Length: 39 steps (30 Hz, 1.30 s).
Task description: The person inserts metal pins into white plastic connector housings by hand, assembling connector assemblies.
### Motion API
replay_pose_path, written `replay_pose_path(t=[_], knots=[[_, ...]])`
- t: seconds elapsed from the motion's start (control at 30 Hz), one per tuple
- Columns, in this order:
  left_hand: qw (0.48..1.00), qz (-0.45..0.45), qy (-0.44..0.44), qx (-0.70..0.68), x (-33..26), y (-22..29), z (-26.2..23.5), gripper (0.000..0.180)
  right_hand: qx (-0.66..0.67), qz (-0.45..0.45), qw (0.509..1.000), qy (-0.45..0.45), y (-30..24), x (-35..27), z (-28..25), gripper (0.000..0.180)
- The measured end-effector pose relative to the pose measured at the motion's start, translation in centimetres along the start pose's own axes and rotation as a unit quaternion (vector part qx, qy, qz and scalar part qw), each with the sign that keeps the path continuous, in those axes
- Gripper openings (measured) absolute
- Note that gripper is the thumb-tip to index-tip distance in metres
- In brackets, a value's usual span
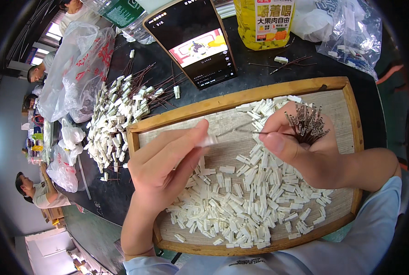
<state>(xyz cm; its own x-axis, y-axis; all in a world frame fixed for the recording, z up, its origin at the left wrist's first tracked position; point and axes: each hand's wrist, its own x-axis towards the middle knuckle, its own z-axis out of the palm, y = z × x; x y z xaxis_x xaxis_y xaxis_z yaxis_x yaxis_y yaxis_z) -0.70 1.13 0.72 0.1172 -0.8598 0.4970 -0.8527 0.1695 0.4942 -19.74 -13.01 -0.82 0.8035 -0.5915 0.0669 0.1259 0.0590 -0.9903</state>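
Observation:
My left hand (161, 162) is closed, pinching a small white plastic connector housing (207, 141) between thumb and fingers; it is blurred. Thin dark wires run from it toward my right hand (317, 160). That hand is wrapped round a bundle of dark wires (308, 124) whose metal-tipped ends point up, and its thumb and forefinger pinch a wire at the left. Both hands are over a wood-framed tray (245, 94). Loose white connector housings (255, 192) are heaped in it, below and between the hands.
Left of the tray lies a pile of white connectors with dark wires (117, 117). A phone (193, 46) stands behind the tray, with a yellow drink bottle (265, 25) to its right. Plastic bags (78, 68) lie on the black table at far left; several people are beyond.

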Motion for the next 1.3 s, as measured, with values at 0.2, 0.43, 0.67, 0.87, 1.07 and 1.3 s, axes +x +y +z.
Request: replay_pose_path(t=[0.2,0.43,0.67,0.87,1.07,1.3], knots=[[0.996,-0.013,-0.02,-0.09,0.1,0.7,-0.1,0.035,-0.048,0.123,0.984,-0.118,-1.4,0.3,-1.1,0.012],[0.994,-0.012,-0.034,-0.102,0.2,0.9,-0.1,0.031,-0.044,0.071,0.99,-0.116,-1.1,0.1,-0.6,0.013],[0.993,0.036,-0.084,-0.068,0.2,1.9,0.3,0.031,-0.132,0.09,0.972,-0.172,-0.9,0.1,-0.8,0.015],[0.995,0.047,-0.076,-0.039,0.3,2.1,0.1,0.03,-0.076,0.124,0.975,-0.169,-0.8,0.3,-0.5,0.022],[0.968,-0.04,0.077,0.235,0.8,-2.5,-3.5,0.026,0.015,0.188,0.98,-0.066,-1.4,0.8,-0.5,0.016],[0.988,-0.134,-0.019,0.077,0.5,-2.2,-5.5,0.022,0.117,0.197,0.964,-0.138,-0.4,0.5,-0.6,0.033]])
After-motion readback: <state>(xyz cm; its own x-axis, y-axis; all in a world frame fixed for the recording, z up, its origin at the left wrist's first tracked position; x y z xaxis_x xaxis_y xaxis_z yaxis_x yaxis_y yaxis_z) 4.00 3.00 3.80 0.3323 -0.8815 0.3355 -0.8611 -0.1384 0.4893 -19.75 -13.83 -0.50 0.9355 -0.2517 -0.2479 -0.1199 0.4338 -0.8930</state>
